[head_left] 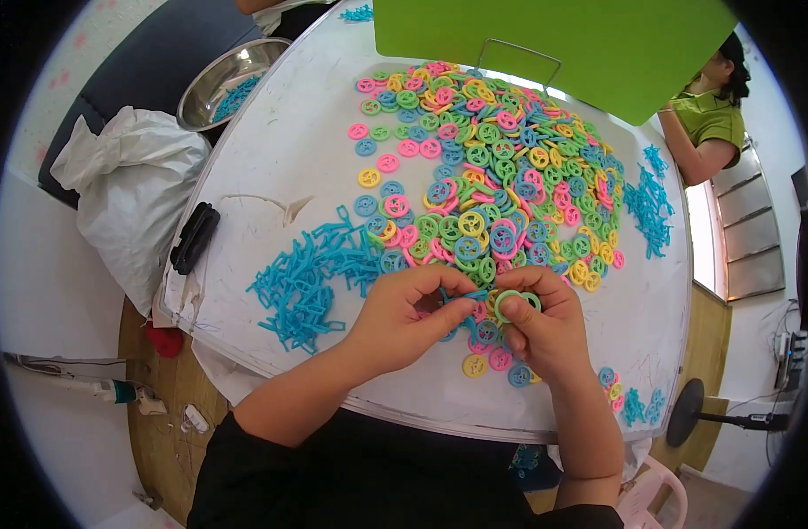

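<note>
Above the near side of a white table, my two hands meet close together. My left hand pinches a small blue plastic clip piece between thumb and fingers. A light green plastic ring, like a small toy wheel, is gripped by my right hand. The clip and the green wheel are close to each other; whether they touch, I cannot tell. Just beyond my hands spreads a big heap of pink, yellow, green and blue wheels. A loose pile of blue clip pieces lies left of my left hand.
A green board stands at the table's far side. More blue clips lie at the right edge. A black case rests at the left edge, near a white sack and a steel bowl. Another person sits at the right.
</note>
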The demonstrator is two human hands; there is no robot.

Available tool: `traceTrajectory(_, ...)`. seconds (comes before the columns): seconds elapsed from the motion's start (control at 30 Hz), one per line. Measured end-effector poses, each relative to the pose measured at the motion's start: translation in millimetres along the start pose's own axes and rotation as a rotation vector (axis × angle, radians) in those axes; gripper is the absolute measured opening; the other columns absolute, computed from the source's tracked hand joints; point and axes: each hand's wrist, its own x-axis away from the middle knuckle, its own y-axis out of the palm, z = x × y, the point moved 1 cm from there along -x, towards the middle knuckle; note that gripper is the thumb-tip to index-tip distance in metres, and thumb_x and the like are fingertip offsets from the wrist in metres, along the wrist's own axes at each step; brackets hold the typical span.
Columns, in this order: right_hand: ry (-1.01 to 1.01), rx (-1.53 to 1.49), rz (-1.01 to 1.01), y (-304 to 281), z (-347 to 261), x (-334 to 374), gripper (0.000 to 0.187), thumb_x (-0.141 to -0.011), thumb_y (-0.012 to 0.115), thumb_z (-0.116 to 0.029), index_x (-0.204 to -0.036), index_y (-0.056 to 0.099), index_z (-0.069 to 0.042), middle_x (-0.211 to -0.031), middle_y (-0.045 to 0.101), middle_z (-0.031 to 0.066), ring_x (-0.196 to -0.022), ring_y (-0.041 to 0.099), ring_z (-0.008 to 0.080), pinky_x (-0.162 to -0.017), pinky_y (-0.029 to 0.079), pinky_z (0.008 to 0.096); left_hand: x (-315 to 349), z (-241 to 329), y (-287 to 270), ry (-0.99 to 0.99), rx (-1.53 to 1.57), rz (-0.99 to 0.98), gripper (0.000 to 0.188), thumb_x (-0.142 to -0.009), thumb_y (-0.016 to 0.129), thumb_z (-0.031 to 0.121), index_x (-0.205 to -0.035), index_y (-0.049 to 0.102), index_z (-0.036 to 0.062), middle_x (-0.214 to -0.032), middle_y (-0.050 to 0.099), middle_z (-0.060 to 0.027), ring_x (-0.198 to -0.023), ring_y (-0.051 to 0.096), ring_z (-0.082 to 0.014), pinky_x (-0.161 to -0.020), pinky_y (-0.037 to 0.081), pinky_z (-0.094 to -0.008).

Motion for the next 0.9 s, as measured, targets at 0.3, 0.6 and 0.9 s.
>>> traceTrajectory(0.3,0.076,-0.165,-0.052,4,-1,1,0.036,-0.096,0.068,-0.01,-0.13,0.061,0.0,-0.091,0.068,0.0057,-0.076,0.066,0.0134,-0.063,0.054,0.0255,-1,-5,2,-0.037,0.019,-0.023,0.02,-0.094,0.07,0.004,-0.113,0.067,0.0018,-0.104,0.069,-0.0017,-0.082,0.061,-0.0035,-0.069,0.049,-0.0204)
traceTrajectory(0.6,0.081,-0.197,-0.019,1,7,-2,0.015,-0.096,0.07,-0.012,-0.106,0.063,-0.003,-0.088,0.069,0.0067,-0.067,0.063,0.0107,-0.057,0.051,0.0241,-1,-7,5,-0.02,0.055,-0.03,0.017,-0.094,0.071,0.005,-0.11,0.065,0.0023,-0.101,0.066,-0.001,-0.085,0.06,-0.0044,-0.07,0.049,-0.021)
traceTrajectory(0.9,0.045,-0.152,0.048,4,6,-1,0.016,-0.098,0.068,-0.018,-0.097,0.061,-0.004,-0.093,0.072,0.0103,-0.048,0.05,0.0057,-0.042,0.04,0.0209,0,-13,8,-0.05,0.096,-0.063,0.016,-0.095,0.069,0.002,-0.109,0.061,0.0029,-0.102,0.064,-0.001,-0.09,0.061,-0.0057,-0.074,0.05,-0.0222)
